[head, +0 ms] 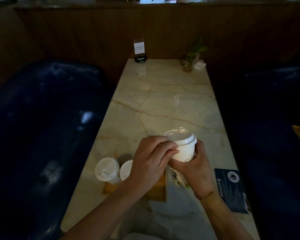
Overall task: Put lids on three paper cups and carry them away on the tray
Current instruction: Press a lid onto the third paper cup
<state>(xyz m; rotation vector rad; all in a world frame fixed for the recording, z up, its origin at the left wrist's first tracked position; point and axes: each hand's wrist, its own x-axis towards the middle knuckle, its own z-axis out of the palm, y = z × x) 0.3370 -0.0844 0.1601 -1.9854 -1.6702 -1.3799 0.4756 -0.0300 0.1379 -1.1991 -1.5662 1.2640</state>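
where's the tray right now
In the head view the wooden tray lies on the marble table near its front left edge, mostly hidden under the left hand, with two lidded cups on it.

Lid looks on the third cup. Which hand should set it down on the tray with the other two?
Right, probably. The right hand wraps the cup body; the left hand only pinches at the lid rim, over the tray.

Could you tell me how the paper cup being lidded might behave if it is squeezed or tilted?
The held paper cup looks thin-walled, so it probably dents under squeezing. It is tall and narrow, so likely tippy. The lid seems seated; spills look less likely.
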